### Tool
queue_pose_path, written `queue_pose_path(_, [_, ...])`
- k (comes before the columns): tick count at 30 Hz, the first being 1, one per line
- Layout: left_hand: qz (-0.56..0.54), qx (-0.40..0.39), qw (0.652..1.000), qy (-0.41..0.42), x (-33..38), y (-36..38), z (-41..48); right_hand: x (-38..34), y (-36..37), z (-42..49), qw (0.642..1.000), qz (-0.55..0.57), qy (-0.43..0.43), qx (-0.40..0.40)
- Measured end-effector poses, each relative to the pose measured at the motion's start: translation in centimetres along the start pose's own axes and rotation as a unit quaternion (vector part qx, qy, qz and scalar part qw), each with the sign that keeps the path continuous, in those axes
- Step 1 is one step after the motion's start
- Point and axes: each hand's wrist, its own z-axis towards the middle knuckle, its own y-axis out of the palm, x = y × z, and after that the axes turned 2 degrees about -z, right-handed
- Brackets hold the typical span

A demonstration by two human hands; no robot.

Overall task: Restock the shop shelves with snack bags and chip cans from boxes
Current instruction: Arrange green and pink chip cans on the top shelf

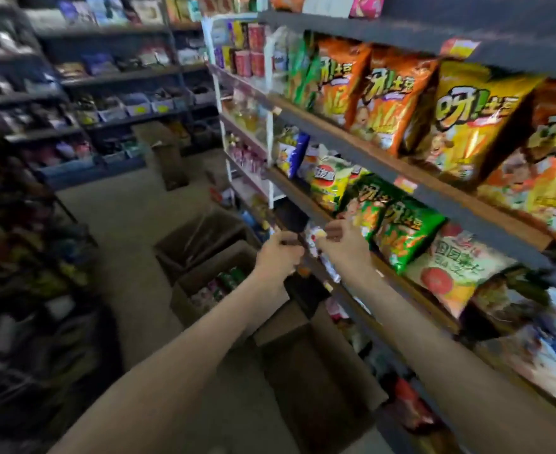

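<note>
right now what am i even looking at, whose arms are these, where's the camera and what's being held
There is no machine here. A person wears one wide-angle camera on the head, so this single picture looks forward and down along their own bare arms.

They face shop shelves stocked with snack bags: orange bags above, green bags one level down.

The left hand grips a dark packet at the shelf edge. The right hand is beside it, at a small pale packet; blur hides whether it actually holds it.

On the floor stand open cardboard boxes, and one farther off holds cans.
</note>
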Motion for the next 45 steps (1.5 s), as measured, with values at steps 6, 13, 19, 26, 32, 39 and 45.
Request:
queue_pose_path(6, [0.069, 0.105, 0.986, -0.110, -6.9, -16.4, 7.8, -1.3, 14.9, 4.6, 0.990, 0.014, 0.078, -0.116])
queue_pose_path(13, [0.069, 0.145, 0.977, -0.144, -7.4, -29.1, 13.8, -1.5, 25.9, 9.9, 0.976, 0.020, 0.160, -0.146])
queue_pose_path(19, [0.056, 0.135, 0.973, -0.181, -9.6, -32.9, 20.6, 1.3, 30.8, 15.2, 0.971, -0.002, 0.195, -0.140])
queue_pose_path(26, [0.023, 0.129, 0.953, -0.274, -14.7, -34.2, 31.4, 7.7, 38.6, 22.5, 0.949, -0.036, 0.265, -0.167])
queue_pose_path(32, [0.012, 0.182, 0.932, -0.315, -25.6, -34.2, 44.2, 16.9, 48.2, 30.3, 0.928, -0.086, 0.293, -0.215])
queue_pose_path(39, [0.057, 0.110, 0.927, -0.355, -42.2, -31.9, 56.9, 33.3, 60.9, 36.4, 0.909, -0.133, 0.322, -0.229])
queue_pose_path(45, [0.245, 0.079, 0.927, -0.272, -51.3, -29.7, 63.4, 45.1, 69.3, 40.8, 0.911, -0.153, 0.300, -0.240])
